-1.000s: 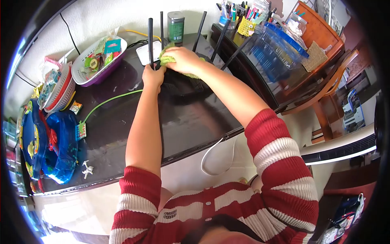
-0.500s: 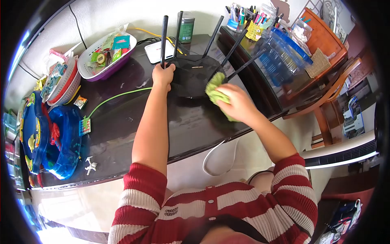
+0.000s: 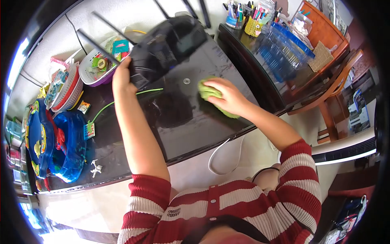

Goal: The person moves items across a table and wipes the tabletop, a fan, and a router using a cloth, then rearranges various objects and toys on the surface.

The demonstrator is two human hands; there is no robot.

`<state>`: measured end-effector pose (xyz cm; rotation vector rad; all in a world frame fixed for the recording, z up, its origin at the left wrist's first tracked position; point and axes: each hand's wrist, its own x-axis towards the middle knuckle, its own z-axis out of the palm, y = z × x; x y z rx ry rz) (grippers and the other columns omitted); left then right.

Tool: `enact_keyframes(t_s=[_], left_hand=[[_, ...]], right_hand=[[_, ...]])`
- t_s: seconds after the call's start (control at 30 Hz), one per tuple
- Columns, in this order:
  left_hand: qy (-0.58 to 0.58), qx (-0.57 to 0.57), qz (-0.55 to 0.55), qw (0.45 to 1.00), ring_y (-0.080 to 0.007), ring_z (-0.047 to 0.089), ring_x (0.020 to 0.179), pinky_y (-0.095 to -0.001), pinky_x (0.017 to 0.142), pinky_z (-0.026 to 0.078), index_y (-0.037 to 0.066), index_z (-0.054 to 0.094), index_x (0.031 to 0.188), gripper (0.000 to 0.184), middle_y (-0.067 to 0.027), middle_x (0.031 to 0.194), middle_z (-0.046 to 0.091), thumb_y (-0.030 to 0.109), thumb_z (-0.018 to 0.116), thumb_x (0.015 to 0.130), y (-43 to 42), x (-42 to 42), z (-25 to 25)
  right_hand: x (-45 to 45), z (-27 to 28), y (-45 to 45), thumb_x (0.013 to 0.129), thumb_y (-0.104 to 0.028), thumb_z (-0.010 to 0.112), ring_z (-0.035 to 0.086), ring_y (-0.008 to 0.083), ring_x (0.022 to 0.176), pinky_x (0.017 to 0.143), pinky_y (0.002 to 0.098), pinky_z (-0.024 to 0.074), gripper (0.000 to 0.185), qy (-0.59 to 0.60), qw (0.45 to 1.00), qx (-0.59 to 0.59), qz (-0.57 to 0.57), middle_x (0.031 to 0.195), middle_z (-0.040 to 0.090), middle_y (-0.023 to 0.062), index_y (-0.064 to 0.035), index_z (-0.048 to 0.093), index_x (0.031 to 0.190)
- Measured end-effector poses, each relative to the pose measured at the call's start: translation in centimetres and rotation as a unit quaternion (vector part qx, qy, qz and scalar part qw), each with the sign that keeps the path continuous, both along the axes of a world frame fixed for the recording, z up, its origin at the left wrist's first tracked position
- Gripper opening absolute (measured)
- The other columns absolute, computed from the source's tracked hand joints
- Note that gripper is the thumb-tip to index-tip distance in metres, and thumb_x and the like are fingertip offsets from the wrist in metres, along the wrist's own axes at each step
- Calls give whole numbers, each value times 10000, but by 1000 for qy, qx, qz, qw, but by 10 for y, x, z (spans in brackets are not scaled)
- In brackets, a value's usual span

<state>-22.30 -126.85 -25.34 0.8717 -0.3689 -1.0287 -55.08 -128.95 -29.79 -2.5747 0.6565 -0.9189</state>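
A black Wi-Fi router (image 3: 162,51) with several long antennas is lifted and tilted above the dark glossy tabletop (image 3: 178,134). My left hand (image 3: 123,77) is closed on its left end, and part of the fingers is hidden behind it. In my right hand (image 3: 227,95) a green cloth (image 3: 210,90) is bunched against the tabletop, right of the router. A small round disc (image 3: 186,81) lies on the surface between the router and the cloth. Below the router, a thin green cord (image 3: 126,95) runs across the table.
At the left stand a blue plastic toy (image 3: 67,146), a small white figurine (image 3: 96,168) and stacked baskets (image 3: 69,91). A white and purple basket (image 3: 87,67) sits behind my left hand. Pen holders (image 3: 254,27) and a clear blue-lidded container (image 3: 280,49) occupy the right-hand surface.
My left hand has raised the router off the table and swung it up and left, turning it over. The disc has come into view. My right hand has shifted slightly left with the cloth.
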Motion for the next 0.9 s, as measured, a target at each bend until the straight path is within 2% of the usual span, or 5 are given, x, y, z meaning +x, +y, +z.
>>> enact_keyframes(t_s=[0.13,0.3,0.47,0.63,0.9], left_hand=[[57,-75,9,995,-256,653,884,-387,812,549,-46,547,1068,199,-150,976,649,78,482,926,14,10,6],[94,-73,39,992,-214,648,797,-337,731,544,-3,561,1068,189,-115,902,657,112,512,927,7,25,-6],[62,-38,53,996,-241,646,833,-389,741,556,11,561,1045,177,-108,948,649,122,540,909,10,20,-3],[66,-33,40,996,-243,650,825,-383,740,558,4,560,1016,189,-114,944,650,152,564,899,7,34,-15],[30,-22,49,998,-209,649,842,-351,749,557,27,544,1047,198,-84,961,647,136,586,887,4,46,-24]], right_hand=[[43,8,-37,782,-495,662,492,351,1177,1000,407,387,642,83,992,93,23,1235,535,209,-37,546,1216],[115,26,-180,696,-414,738,478,396,1143,945,438,420,900,-129,950,14,-283,1234,451,294,78,318,1322],[166,50,-218,601,-420,825,237,428,1324,940,535,411,1163,-90,923,61,-369,1476,88,257,-266,68,1470],[185,32,-247,619,-349,825,502,372,1104,850,497,475,937,-117,923,93,-356,1246,398,203,-208,270,1360],[139,49,-271,590,-340,806,598,344,938,821,400,487,787,-286,928,19,-239,1005,595,206,-39,428,1212]])
